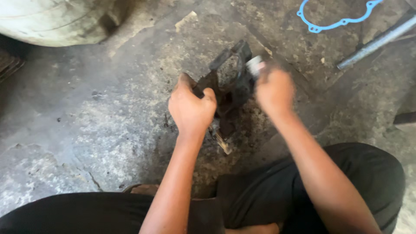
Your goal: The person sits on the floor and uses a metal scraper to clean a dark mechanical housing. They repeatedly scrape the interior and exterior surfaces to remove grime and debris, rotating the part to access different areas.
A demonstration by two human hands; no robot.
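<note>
Head view, looking down past both forearms to a stained, cracked grey concrete floor (86,125).

Left hand (191,108): closed in a fist around the near-left edge of a dark, greasy, frame-shaped metal part (232,84), thumb up, fingers wrapped over the rim. Firm hold, knuckles toward the camera.

Dark metal part: held just above the floor between the two hands, directly ahead of the knees. Long axis running from lower left, near the left wrist, up and to the right toward the far end. An open window visible in the upper half; lower end merging with a dark oily patch on the floor, so contact with the floor cannot be told. A pale sliver (223,144) showing below the left hand, nature unclear.

Right hand (274,91): blurred by motion, curled shut around a small light grey object (255,65), apparently a tool head or rag; kind cannot be told. Positioned at the upper right edge of the part, touching or just beside it. Left hand on the nearer, lower end; right hand on the farther, upper end.

Surroundings: blue thin gasket with bolt holes (333,24) lying flat, well apart at top right. Grey metal rod (377,41) lying diagonally beside it. Curved pale wall of a large dirty round vessel (56,21) at top left. Black trousers (281,190) over both knees along the bottom edge.
</note>
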